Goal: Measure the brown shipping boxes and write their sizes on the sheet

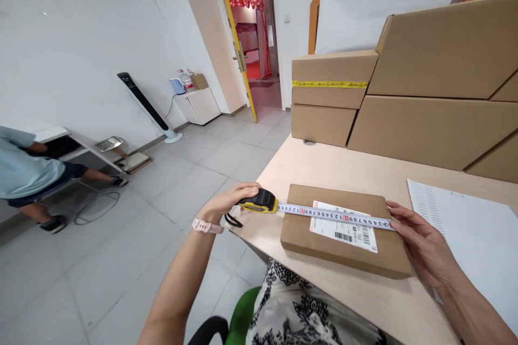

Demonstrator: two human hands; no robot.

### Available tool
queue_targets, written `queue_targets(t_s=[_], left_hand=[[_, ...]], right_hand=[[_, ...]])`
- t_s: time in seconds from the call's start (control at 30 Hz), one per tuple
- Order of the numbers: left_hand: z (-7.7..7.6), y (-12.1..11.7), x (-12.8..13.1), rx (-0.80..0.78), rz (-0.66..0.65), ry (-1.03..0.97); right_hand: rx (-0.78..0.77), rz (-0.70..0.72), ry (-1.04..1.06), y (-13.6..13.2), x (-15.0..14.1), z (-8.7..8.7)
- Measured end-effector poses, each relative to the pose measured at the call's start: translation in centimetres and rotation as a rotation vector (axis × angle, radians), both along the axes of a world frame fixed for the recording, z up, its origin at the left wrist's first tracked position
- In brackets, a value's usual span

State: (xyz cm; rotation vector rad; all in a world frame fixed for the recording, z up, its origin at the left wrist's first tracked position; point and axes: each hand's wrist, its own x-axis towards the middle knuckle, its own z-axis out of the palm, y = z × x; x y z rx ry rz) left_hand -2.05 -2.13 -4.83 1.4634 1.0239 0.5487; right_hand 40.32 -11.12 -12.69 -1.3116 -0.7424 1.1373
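Observation:
A small brown cardboard box (299,237) lies flat on the table, with a white shipping label (324,226) on its top. My left hand (230,202) is closed around a black and yellow tape measure (259,201), just left of the box. The white tape blade (332,214) stretches from it across the box top, over the label. At the box's right edge my right hand (424,245) pinches the end of the blade between thumb and fingers, its hand against the box side. A black wrist strap (233,221) hangs from the tape measure.
Large cardboard boxes (437,54) are stacked along the back of the wooden table (324,159). White paper sheets (477,248) lie at the right. Far left, a person (32,167) sits at a white desk. A tower fan (148,108) and an open yellow-edged door (238,48) stand behind.

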Motion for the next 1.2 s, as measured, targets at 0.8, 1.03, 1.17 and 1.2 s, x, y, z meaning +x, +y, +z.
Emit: queue_targets(t_s=[0.8,1.03,1.17,1.2], left_hand=[[-0.3,0.0,0.1,0.005,0.012,-0.002],[1.0,-4.3,0.5,0.065,-0.014,0.015],[0.6,-8.6,1.4,-0.017,-0.217,-0.114],[0.1,-9.5,2.0,-0.075,-0.271,-0.187]], right_hand=[[0.018,0.03,-0.022,-0.1,0.2,-0.3],[0.033,-0.121,-0.236,-0.6,0.7,1.2],[0.145,-0.271,-0.376,-2.2,0.3,5.0],[0.181,-0.291,-0.412,-2.5,0.1,6.1]])
